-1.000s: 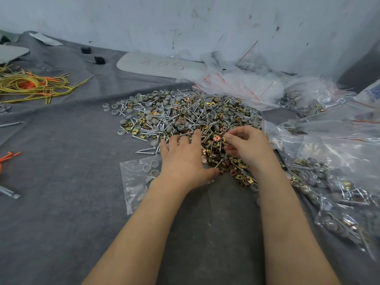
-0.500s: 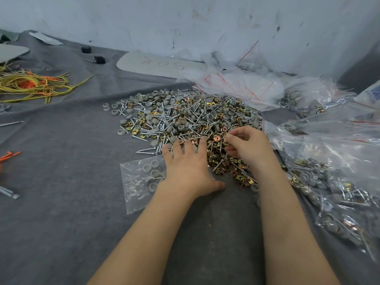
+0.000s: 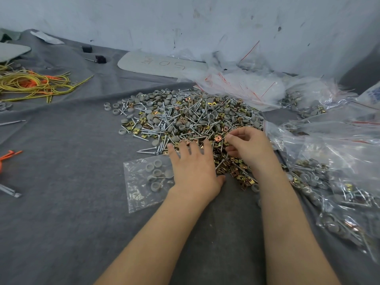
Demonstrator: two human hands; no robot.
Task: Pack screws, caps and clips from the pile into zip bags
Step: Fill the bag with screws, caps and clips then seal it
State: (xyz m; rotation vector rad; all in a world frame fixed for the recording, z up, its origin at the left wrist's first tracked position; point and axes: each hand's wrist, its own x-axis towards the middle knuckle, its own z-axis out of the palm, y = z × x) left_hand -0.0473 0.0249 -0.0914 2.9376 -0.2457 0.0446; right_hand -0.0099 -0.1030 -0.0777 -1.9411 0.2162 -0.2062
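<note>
Left hand, flat and empty, has drawn back toward the zip bag, right hand curled over clips (catch hidden): bagging likely next.

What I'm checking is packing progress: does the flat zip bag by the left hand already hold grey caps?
Yes, several grey caps show through the clear zip bag lying flat beside the left hand.

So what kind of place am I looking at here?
Probably a small workshop's packing bench: a grey cloth-covered table against a scuffed wall, a loose pile of screws, caps and clips, and filled zip bags heaped on the right.
</note>
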